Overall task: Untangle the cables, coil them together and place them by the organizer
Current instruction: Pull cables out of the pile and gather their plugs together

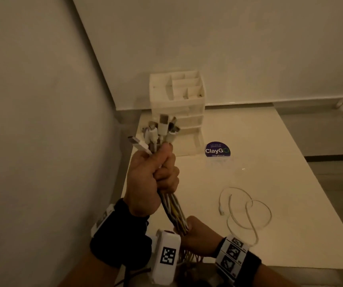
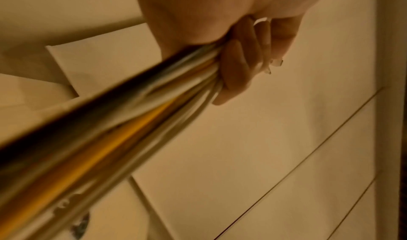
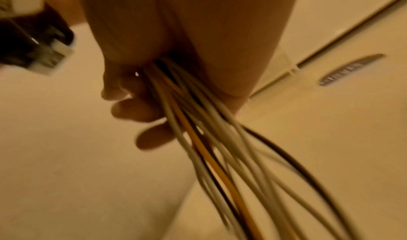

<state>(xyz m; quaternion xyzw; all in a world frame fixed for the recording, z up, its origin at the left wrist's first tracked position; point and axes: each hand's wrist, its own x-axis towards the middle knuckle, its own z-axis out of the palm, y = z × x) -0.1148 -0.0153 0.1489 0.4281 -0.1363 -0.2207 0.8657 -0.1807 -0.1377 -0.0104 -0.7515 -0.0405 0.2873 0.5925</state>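
My left hand (image 1: 154, 179) is raised over the table's left side and grips a bundle of cables (image 1: 173, 210) near its plug ends. Several white connectors (image 1: 162, 129) stick up out of the fist. The bundle is mostly white with one yellow and one dark strand (image 2: 136, 127). Lower down, near the table's front edge, my right hand (image 1: 199, 233) grips the same bundle (image 3: 198, 135), and the strands hang loose below it. One white cable (image 1: 247, 210) lies alone in loose loops on the table to the right. The white organizer (image 1: 176, 104) stands at the back left corner.
A wall (image 1: 42, 121) runs close along the left. A round purple sticker (image 1: 217, 150) marks the white table (image 1: 270, 162) just right of the organizer. The table's right edge drops to a grey floor (image 1: 336, 179).
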